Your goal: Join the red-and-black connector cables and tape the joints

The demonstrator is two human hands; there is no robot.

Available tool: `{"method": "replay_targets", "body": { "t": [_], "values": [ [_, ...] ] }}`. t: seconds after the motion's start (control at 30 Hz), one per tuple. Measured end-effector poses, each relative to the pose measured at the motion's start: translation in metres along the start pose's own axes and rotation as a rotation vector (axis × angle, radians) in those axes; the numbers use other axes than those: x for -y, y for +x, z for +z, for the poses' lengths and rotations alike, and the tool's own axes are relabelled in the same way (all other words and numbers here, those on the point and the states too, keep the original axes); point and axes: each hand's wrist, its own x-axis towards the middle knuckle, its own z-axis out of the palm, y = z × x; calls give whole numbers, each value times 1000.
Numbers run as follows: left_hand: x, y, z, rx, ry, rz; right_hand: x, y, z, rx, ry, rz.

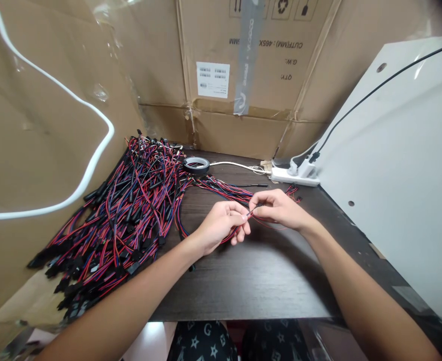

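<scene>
Item 1: wire strand [250, 213], thin and dark, located in the short gap between the two hands, above the bench [266, 286]; held at close quarters by fingertips, presumably because so slender a piece needs steadying from both sides

Item 2: left hand [224, 224], thumb and forefinger pinched on the strand, remaining fingers loosely curled; red wires [226, 237] pass beneath the palm, whether gripped or merely resting there cannot be told

Item 3: right hand [275, 206], thumb and forefinger brought together on the strand's other side, nearly touching the left fingertips; the exact contact is too small to make out

Item 4: wire bundle [224, 188], red, blue and black, lying just beyond the hands, probably laid lengthwise to stay within reach

Item 5: tape roll [196, 166], black, flat on its side, beyond the left hand, touching or nearly touching the large pile

Item 6: wire pile [138, 195], tangled, with black connectors, to the left of the left hand, seemingly heaped aside to leave working room before the person

Item 7: power strip [281, 175], white, beyond the right hand, plugs seated

Item 8: cardboard [164, 60], upright behind everything; white panel [401, 135], to the right of the right hand
</scene>
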Motion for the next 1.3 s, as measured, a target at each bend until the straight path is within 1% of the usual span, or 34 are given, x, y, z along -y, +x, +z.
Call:
{"method": "replay_targets", "body": {
  "t": [0.2, 0.3, 0.47, 0.6, 0.73, 0.87, 0.93, 1.0, 1.07, 1.13, 1.23, 1.3],
  "values": [
    [3, 1, 1, -74, 111, 56, -2, 1, 2, -26, 3, 30],
    [8, 4, -1, -105, 187, 120, -3, 1, 4, -16, 34, 48],
    [15, 6, -7, -170, 397, 242, -5, 3, 6, 0, 41, 45],
    [16, 7, -8, -156, 431, 246, -5, 2, 6, -13, -19, 9],
    [13, 6, -6, -142, 332, 178, -5, 1, 4, -1, -13, 7],
    [6, 5, -3, -173, 205, 130, -5, 2, 7, -8, 41, 34],
    [3, 4, -2, -191, 163, 148, -7, 4, 12, -44, 151, 41],
    [0, 3, -2, -200, 101, 167, -8, 7, 19, -91, 345, 27],
    [-2, 1, -3, -190, 16, 169, -11, 10, 29, -145, 542, -17],
    [-4, 0, -4, -179, -64, 164, -14, 12, 39, -218, 671, -76],
    [-4, 0, -5, -178, -158, 166, -17, 15, 49, -316, 746, -143],
    [-4, 0, -6, -182, -217, 164, -17, 15, 51, -332, 724, -164]
  ]
}}
